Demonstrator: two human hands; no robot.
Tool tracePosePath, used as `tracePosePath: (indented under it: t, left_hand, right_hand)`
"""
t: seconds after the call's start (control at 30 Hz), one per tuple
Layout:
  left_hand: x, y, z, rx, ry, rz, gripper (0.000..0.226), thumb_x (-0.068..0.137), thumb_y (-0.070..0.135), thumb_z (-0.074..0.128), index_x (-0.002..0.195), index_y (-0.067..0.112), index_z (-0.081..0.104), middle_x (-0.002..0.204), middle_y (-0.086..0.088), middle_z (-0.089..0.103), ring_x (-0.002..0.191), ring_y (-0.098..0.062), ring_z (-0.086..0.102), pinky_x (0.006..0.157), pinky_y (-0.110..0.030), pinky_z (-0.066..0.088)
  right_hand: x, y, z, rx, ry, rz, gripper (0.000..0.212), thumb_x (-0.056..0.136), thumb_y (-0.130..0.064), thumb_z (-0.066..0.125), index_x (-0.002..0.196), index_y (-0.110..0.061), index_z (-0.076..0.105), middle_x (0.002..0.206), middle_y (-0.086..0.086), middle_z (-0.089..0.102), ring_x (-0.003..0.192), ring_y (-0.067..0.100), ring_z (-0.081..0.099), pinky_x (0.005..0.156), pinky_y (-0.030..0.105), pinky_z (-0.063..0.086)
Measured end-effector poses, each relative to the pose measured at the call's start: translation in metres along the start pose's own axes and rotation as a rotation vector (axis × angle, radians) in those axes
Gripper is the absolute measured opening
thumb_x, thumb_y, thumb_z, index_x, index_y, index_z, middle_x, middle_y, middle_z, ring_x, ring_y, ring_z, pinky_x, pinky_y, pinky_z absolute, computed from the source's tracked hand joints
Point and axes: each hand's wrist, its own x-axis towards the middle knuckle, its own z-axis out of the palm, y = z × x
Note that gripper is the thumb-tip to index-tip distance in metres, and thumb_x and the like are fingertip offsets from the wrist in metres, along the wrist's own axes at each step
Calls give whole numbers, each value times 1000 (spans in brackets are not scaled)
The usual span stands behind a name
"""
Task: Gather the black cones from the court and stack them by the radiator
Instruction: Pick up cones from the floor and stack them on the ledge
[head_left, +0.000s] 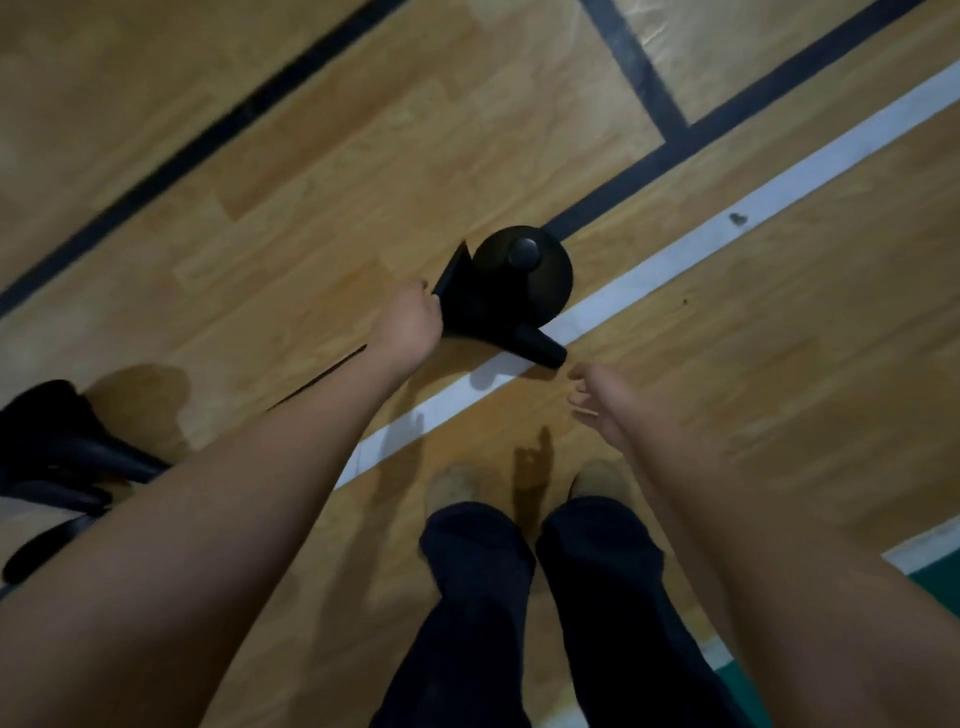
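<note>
Black plastic cone (488, 318), tipped on its side: your left hand (410, 318) has it pinched by the edge of its square base, with the tip pointing toward your right hand (608, 405).

— And your right hand holds nothing. Its fingers are loose and spread, just beside that tip and not touching it.

— A second black cone (543, 283) stands upright on the wooden court floor (311, 182), right behind the one you hold, where the dark line meets the white painted line (727, 228). Whether the two cones touch, I cannot tell.

— So you are in the gathering step, I'd say, not the stacking one. No radiator shows here.

— The next move probably calls for dropping the held cone over the standing one so they nest. Or take the standing one by its tip with your free hand.

— Square the bases up first, or they may jam. The dark shapes at the left edge (62, 457) are too blurred to name.
</note>
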Motion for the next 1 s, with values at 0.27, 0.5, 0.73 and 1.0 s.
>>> tracePosePath:
  t: [0.27, 0.5, 0.73, 1.0]
  left_hand:
    - [55, -31, 39, -27, 203, 217, 35, 99, 15, 44, 132, 14, 55, 126, -5, 62, 115, -21, 57, 88, -25, 43]
    - [43, -21, 12, -86, 227, 130, 35, 98, 14, 47, 131, 20, 57, 118, -3, 66, 80, -8, 59, 69, -23, 45]
    - [-33, 13, -77, -272, 222, -50, 35, 100, 12, 42, 130, 19, 57, 127, -3, 61, 117, -21, 55, 89, -24, 42]
    - [-146, 79, -194, -473, 273, -72, 34, 99, 15, 46, 131, 20, 55, 130, -3, 58, 122, -23, 53, 105, -42, 42]
  right_hand:
    - [101, 4, 22, 17, -56, 12, 49, 64, -14, 52, 113, -7, 53, 107, 6, 47, 89, 24, 46, 68, 30, 38]
    - [68, -9, 31, 213, -78, 10, 32, 77, -3, 42, 109, -6, 47, 123, 5, 39, 106, 23, 41, 80, 27, 34]
    - [-56, -56, 26, 218, -44, -38, 18, 70, 0, 37, 69, -17, 31, 76, 3, 35, 59, 16, 27, 53, 24, 26]
    - [-226, -125, -12, 261, -17, -165, 40, 83, -5, 47, 122, -9, 49, 101, 1, 52, 110, 23, 55, 73, 27, 42]
